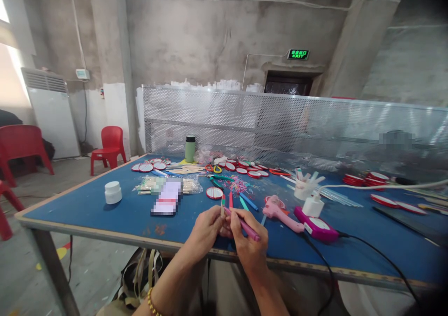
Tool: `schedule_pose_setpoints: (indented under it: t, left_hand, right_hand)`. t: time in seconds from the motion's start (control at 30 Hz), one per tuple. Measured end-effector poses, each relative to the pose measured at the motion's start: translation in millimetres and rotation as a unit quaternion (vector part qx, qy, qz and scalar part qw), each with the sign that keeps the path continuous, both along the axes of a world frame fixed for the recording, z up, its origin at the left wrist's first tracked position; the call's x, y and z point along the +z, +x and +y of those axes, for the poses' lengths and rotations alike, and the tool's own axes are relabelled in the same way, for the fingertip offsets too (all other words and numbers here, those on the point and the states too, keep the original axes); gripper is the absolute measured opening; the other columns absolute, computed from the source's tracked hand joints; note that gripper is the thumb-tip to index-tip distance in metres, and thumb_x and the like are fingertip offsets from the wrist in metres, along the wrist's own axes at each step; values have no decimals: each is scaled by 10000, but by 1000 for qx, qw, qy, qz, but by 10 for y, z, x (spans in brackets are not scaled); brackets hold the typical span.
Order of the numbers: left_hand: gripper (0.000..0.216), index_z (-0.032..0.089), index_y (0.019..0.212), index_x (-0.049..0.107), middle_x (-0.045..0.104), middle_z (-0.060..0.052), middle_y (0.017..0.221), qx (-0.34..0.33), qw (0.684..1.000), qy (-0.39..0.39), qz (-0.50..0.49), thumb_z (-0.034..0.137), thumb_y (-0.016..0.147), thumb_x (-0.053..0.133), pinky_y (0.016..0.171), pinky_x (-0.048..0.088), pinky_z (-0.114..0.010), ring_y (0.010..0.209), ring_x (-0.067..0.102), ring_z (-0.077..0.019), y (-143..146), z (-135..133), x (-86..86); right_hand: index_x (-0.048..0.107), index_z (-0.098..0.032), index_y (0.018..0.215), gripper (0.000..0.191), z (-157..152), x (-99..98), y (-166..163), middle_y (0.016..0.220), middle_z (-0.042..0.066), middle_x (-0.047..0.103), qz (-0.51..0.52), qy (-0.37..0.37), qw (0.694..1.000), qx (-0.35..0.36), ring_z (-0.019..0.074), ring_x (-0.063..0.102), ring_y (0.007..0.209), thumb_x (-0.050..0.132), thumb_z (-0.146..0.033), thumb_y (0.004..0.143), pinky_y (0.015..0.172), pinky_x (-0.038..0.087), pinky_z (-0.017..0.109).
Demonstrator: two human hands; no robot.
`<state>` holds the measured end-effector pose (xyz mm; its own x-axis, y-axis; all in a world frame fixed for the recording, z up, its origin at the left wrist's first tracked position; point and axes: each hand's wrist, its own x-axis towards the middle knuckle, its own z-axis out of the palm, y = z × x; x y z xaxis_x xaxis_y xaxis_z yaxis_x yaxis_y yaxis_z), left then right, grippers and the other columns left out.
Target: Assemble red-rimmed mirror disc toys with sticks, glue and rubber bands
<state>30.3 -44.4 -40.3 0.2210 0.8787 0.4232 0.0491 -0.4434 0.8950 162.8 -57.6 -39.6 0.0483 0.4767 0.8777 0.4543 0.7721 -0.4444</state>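
Near the table's front edge, my left hand (206, 227) is closed on a small flat wooden stick (223, 205) that stands upright, with red and green colour on its upper end. My right hand (252, 243) grips a pink-purple marker (249, 228) like a pen, its tip close to the stick; whether it touches I cannot tell. Just beyond my hands lie a red marker (231, 200), a teal marker (244, 204) and a blue marker (249, 201). A round white disc with a red rim (214, 193) lies behind my left hand.
To the right are a pink glue gun (282, 214), a purple device (318, 231) with a cord, and a cup of sticks (304, 188). A phone (168, 197) and white jar (113, 193) stand left. Farther back are loose bands (240, 184) and a green bottle (190, 150).
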Motion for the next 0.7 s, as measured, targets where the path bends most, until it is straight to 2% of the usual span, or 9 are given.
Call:
schedule_pose_setpoints:
  t: [0.5, 0.7]
  left_hand:
    - [303, 184, 712, 477, 518, 24, 672, 33, 999, 24, 36, 410, 913, 473, 592, 376, -210, 629, 459, -119, -13, 20, -21]
    - [306, 183, 724, 483, 521, 22, 673, 22, 999, 14, 27, 426, 910, 477, 596, 390, -208, 627, 462, -119, -15, 36, -51]
  right_hand:
    - [688, -181, 886, 150, 2, 1, -12, 790, 33, 731, 3, -2, 1000, -3, 150, 694, 696, 545, -210, 920, 666, 544, 224]
    - [692, -184, 877, 159, -15, 15, -11, 773, 29, 734, 4, 0, 1000, -6, 150, 695, 674, 543, -221, 919, 650, 544, 225]
